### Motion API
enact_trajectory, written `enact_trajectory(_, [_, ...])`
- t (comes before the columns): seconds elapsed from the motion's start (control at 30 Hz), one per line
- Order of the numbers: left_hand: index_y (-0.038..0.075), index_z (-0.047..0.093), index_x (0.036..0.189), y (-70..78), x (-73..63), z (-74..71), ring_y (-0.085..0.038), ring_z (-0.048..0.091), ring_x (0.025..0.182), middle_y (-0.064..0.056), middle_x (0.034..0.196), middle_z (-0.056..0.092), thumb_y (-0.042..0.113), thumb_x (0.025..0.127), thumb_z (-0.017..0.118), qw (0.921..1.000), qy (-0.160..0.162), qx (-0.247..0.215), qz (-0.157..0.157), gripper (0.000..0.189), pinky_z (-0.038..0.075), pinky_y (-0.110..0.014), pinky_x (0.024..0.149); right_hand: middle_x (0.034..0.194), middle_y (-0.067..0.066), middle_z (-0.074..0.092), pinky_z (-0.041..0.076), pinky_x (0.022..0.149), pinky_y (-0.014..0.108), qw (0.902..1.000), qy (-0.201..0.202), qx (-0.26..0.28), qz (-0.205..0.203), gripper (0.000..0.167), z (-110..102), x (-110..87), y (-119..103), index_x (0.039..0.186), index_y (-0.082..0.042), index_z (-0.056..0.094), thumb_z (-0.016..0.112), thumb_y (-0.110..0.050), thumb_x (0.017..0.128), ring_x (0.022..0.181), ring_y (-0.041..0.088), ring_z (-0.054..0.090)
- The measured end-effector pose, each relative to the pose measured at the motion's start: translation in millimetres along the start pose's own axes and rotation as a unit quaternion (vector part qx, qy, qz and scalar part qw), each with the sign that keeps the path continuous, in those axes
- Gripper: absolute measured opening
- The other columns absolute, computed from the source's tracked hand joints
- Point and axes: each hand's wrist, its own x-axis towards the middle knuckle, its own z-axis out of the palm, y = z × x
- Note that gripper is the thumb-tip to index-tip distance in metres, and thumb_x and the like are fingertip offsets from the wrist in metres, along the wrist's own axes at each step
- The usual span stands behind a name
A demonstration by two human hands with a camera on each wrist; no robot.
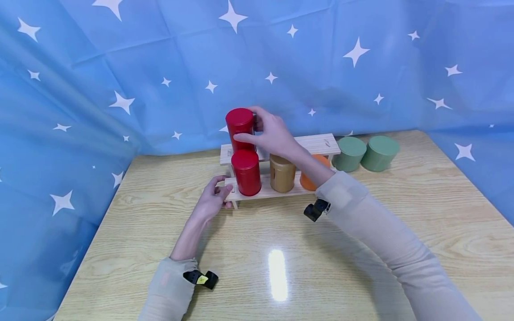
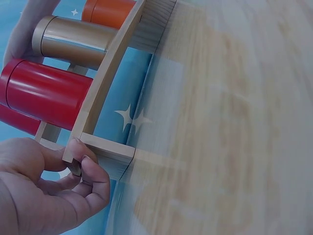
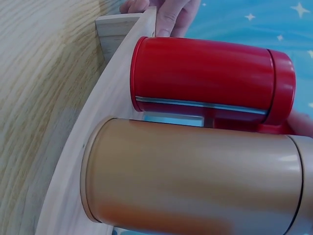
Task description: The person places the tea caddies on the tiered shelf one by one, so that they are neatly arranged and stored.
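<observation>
My left hand (image 1: 209, 199) grips the left end of a two-tier wooden rack (image 1: 317, 143); the left wrist view shows its thumb and fingers pinching the lower board's corner. On the upper tier's left part stands a red canister (image 1: 239, 122), held by my right hand (image 1: 275, 133) with the thumb in front and fingers round the far side. Directly before it, a second red canister (image 1: 247, 178) stands on the lower tier. To the right along that tier come a gold canister (image 3: 195, 171) and an orange canister (image 2: 105, 11), the latter partly hidden by my right forearm in the head view.
Two green canisters (image 1: 350, 156) stand side by side on the wooden table (image 1: 160, 191), just right of the rack. A blue cloth with white stars (image 1: 180, 67) hangs behind the table and along its left side.
</observation>
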Motion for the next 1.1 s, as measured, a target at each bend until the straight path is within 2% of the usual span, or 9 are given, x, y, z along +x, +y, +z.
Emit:
enact_trajectory(0.27, [0.004,0.038,0.148,-1.3,-0.3,-0.5,-0.014,0.055,0.059,-0.010,0.095,0.050,0.014,0.107,0.052,1.0000,-0.002,-0.004,0.002,0.045,0.049,-0.020,0.060,0.127,0.003,0.062,0.053,0.092,0.036,0.9999,-0.012,-0.003,-0.002,0.072,0.3,0.9,-1.1,0.147,-0.013,0.046,0.079,-0.037,0.088,0.109,0.017,0.062])
enact_trajectory(0.43, [0.004,0.038,0.148,-1.3,-0.4,-0.2,-0.014,0.055,0.059,-0.010,0.096,0.050,0.014,0.107,0.052,1.0000,-0.002,-0.005,0.001,0.045,0.050,-0.020,0.061,0.131,0.005,0.059,0.051,0.096,0.038,0.9999,0.004,0.002,0.012,0.078,-3.2,-0.2,-3.1,0.151,-0.012,0.041,0.077,-0.041,0.088,0.115,0.022,0.058])
enact_trajectory(0.6, [0.005,0.038,0.148,-1.1,0.5,-0.2,-0.014,0.055,0.059,-0.009,0.095,0.049,0.015,0.107,0.053,1.0000,-0.003,-0.006,0.000,0.045,0.050,-0.020,0.061,0.137,0.008,0.055,0.048,0.101,0.038,0.9994,0.020,0.027,0.014,0.075,-11.4,-5.1,-2.7,0.151,-0.013,0.041,0.073,-0.044,0.091,0.123,0.024,0.055])
enact_trajectory(0.87, [0.005,0.038,0.148,-0.8,1.3,-0.9,-0.014,0.056,0.059,-0.010,0.095,0.050,0.015,0.107,0.052,1.0000,-0.004,-0.002,0.000,0.044,0.050,-0.021,0.061,0.132,0.010,0.058,0.045,0.106,0.035,0.9945,0.070,0.074,-0.022,0.057,-31.9,-16.2,4.5,0.144,-0.008,0.047,0.068,-0.033,0.097,0.122,0.022,0.056])
enact_trajectory(1.1, [0.005,0.038,0.149,-0.6,0.6,-1.9,-0.014,0.056,0.060,-0.010,0.095,0.050,0.015,0.107,0.052,1.0000,-0.005,-0.002,-0.002,0.045,0.050,-0.021,0.061,0.126,0.014,0.062,0.043,0.106,0.032,0.9892,0.117,0.084,-0.024,0.049,-55.4,-24.4,18.5,0.139,-0.005,0.053,0.067,-0.028,0.098,0.118,0.023,0.058])
